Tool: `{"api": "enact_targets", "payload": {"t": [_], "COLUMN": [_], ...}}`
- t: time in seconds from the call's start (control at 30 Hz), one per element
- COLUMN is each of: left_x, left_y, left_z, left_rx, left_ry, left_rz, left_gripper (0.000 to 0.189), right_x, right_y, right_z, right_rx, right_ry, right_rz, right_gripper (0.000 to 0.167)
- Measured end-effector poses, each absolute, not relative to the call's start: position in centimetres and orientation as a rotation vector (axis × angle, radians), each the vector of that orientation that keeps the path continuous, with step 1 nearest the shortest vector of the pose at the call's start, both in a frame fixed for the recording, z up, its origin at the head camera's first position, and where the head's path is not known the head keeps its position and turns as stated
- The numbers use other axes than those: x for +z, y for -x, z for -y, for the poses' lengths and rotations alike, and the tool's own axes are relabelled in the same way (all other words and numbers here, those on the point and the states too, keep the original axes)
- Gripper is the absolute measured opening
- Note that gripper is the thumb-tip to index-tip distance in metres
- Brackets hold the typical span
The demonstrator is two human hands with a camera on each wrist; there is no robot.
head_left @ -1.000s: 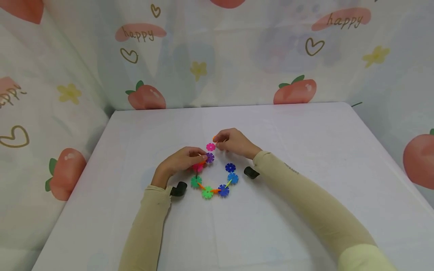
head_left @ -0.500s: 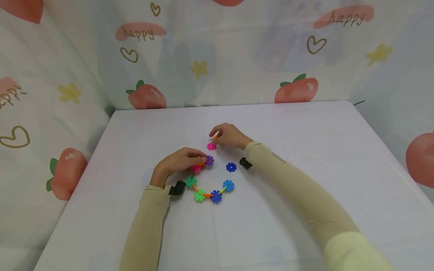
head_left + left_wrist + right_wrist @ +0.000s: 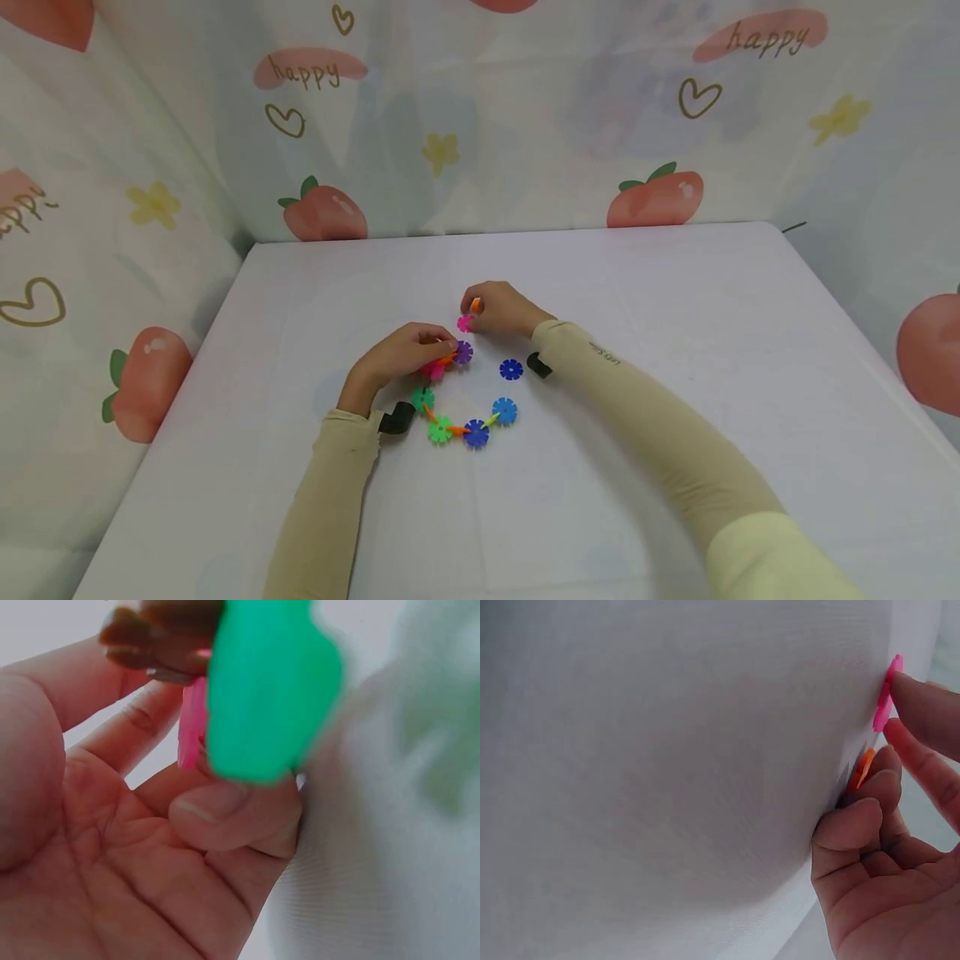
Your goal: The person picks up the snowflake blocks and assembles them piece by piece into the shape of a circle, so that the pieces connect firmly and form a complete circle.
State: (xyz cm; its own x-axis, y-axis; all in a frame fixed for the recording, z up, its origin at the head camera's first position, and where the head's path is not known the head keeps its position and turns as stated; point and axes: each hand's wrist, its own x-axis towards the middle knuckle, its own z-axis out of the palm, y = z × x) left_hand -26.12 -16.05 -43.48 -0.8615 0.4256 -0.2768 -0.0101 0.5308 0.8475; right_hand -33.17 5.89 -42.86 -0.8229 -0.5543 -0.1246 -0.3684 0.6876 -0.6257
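Note:
A curved chain of interlocking plastic snowflake discs lies on the white table [image 3: 637, 500]. My left hand [image 3: 401, 357] grips its upper left end, thumb and fingers at the purple disc [image 3: 462, 352] and a pink disc [image 3: 193, 724]. A blurred green disc [image 3: 274, 690] hangs close to the left wrist camera. Just beyond, my right hand [image 3: 510, 310] pinches a loose pink snowflake disc [image 3: 889, 694] between thumb and finger. An orange disc [image 3: 862, 769] shows beside its curled fingers. Part of the chain is hidden under the left hand.
A loose dark blue disc [image 3: 512, 369] lies near the right wrist. The chain's light blue disc [image 3: 505, 411] ends its near right side. A patterned cloth [image 3: 525, 167] hangs behind the table and along both sides.
My right hand has moved left and now pinches the loose pink disc. The near part of the chain has swung left and towards me. My left hand stays nearly still.

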Motion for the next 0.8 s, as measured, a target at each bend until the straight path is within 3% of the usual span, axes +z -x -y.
{"api": "enact_targets", "payload": {"t": [0.13,0.4,0.8], "left_x": [-43.5,-43.5,-43.5], "left_y": [26.0,26.0,26.1], "left_z": [16.0,15.7,15.7], "left_rx": [1.312,1.31,1.299], "left_ry": [-0.339,-0.278,-0.233], "left_rz": [-2.328,-2.338,-2.371], "left_gripper": [0.024,0.022,0.024], "right_x": [-43.0,-43.1,-42.2], "right_y": [33.2,32.7,31.3], "right_z": [-5.8,-6.5,-8.7], "right_rx": [-0.836,-0.885,-1.105], "right_ry": [0.738,0.656,0.667], "right_rz": [-2.614,-2.611,-2.558], "right_gripper": [0.015,0.024,0.016]}}
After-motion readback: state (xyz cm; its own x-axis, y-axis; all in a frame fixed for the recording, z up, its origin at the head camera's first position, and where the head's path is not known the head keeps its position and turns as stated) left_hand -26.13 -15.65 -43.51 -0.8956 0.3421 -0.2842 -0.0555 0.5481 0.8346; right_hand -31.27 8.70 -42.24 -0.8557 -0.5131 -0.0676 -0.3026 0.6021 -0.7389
